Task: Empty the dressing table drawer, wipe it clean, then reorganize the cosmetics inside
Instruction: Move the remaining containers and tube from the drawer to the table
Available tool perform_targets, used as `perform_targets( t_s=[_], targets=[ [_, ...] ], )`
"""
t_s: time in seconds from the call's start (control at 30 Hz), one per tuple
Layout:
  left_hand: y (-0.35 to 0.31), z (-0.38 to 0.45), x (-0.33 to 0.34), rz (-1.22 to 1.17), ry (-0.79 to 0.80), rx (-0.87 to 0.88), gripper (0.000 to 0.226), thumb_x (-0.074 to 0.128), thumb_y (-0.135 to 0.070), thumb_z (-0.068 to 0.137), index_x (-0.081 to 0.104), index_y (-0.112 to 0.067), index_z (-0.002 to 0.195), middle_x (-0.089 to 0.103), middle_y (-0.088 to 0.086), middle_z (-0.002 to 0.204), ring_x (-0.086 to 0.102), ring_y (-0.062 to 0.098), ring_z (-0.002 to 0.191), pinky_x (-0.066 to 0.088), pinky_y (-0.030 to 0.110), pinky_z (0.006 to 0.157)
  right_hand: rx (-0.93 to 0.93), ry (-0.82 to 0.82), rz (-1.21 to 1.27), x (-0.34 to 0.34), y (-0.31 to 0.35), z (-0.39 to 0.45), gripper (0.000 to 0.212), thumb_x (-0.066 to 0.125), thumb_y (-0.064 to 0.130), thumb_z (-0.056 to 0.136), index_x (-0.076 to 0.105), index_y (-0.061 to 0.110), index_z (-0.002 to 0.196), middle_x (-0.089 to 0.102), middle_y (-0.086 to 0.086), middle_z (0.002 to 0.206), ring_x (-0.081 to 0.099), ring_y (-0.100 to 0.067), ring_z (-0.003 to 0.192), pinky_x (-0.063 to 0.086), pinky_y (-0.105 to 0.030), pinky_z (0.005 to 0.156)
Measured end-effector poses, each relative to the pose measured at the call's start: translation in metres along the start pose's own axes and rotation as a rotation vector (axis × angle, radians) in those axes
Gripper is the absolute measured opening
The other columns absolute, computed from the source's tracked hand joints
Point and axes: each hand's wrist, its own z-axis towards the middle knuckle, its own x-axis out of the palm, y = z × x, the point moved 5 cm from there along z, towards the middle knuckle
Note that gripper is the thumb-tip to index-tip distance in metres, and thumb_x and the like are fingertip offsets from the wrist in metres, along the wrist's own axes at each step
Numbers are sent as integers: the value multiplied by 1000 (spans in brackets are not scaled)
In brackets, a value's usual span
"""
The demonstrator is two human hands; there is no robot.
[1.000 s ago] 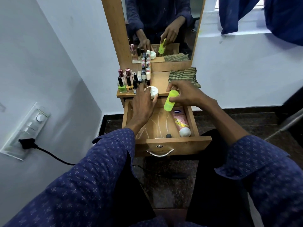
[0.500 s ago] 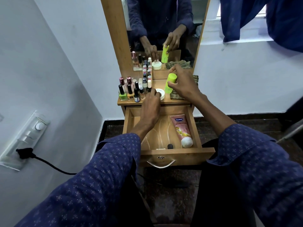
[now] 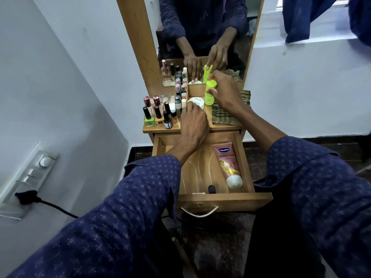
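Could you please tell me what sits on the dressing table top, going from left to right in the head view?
Green nail polish bottle → row of small bottles → white cream jar under the left hand → lime green bottle gripped by the right hand → striped cloth.

Right hand [image 3: 224, 91] grips upright lime-green plastic bottle [image 3: 210, 93] at the wooden tabletop's [image 3: 160, 128] rear edge; left hand [image 3: 193, 125] touches round white jar [image 3: 197, 101].

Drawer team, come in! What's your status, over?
Right hand grips lime-green plastic bottle on tabletop. Left hand rests on round white jar. Pink lotion tube remains in open wooden drawer.
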Motion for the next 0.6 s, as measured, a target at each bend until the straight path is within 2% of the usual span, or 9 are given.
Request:
perform_targets(
  t_s=[0.2,0.33,0.43,0.5,0.57,0.6],
  targets=[
    [-2,11,5,137,44,-6,31,57,-28,92,72,-5,107,69,15,109,50,33,121,38,47,102,-37,-7,-18,13,-2,3,45,83,22,88,65,15,128,70,-9,120,65,-28,99,55,-44,85],
    [-1,15,10,144,43,2,34,58,-25,91,69,-2,113,66,16,112,49,32,119,40,44,101,-17,-2,-11,12,-4,2,47,85,22,86,64,14,127,70,-8,119,67,-25,94,57,-44,82],
    [-4,11,10,139,14,26,41,57,-23,91,64,0,124,64,18,121,50,34,123,41,44,104,-1,12,-3,7,-5,-3,56,88,19,82,60,14,130,70,-9,123,69,-26,94,58,-42,80],
    [-7,5,8,96,-21,78,45,58,-22,91,61,0,130,64,19,127,50,34,126,43,44,107,8,2,1,2,-6,-10,63,90,15,79,56,13,132,69,-9,123,69,-25,94,57,-39,78],
    [-11,-1,6,8,-51,153,43,60,-19,89,60,-2,128,64,17,126,50,34,125,45,44,105,15,-31,9,-3,-4,-20,66,90,12,77,53,14,132,66,-8,120,66,-23,96,56,-41,79],
    [-13,-6,4,-41,-57,186,40,60,-17,88,61,-3,126,65,15,124,50,32,122,47,43,102,27,-51,7,-7,-2,-28,66,89,12,78,53,15,132,65,-7,121,64,-22,100,55,-38,80]
  ],
)
